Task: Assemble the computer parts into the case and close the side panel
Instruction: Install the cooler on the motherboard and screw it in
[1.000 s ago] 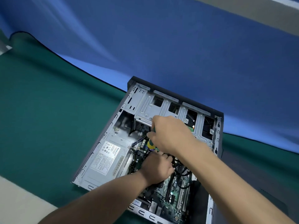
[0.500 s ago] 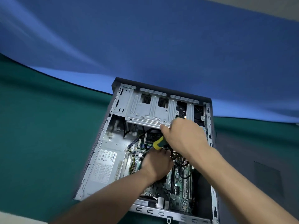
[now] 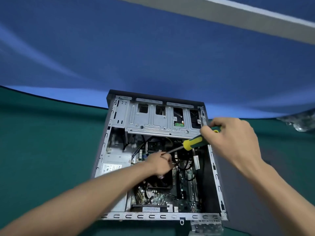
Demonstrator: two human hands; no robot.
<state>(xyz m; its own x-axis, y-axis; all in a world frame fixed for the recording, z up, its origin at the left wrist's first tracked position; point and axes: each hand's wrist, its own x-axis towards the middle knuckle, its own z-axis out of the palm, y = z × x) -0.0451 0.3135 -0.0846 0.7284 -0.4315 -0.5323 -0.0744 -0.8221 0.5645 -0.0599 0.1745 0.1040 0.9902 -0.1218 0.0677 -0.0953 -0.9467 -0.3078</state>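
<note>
One case, one screwdriver, two hands.

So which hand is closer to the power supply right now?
Left. The left hand is inside the case just right of the power supply; the right hand holds the screwdriver over the case's far side.

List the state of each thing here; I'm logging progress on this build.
Grey metal computer case: lying flat, side open, no panel on.
Green-and-yellow-handled screwdriver: gripped by the right hand, tip angled down into the case.
Left hand: inside the case, fingers curled at the screwdriver tip.
</note>
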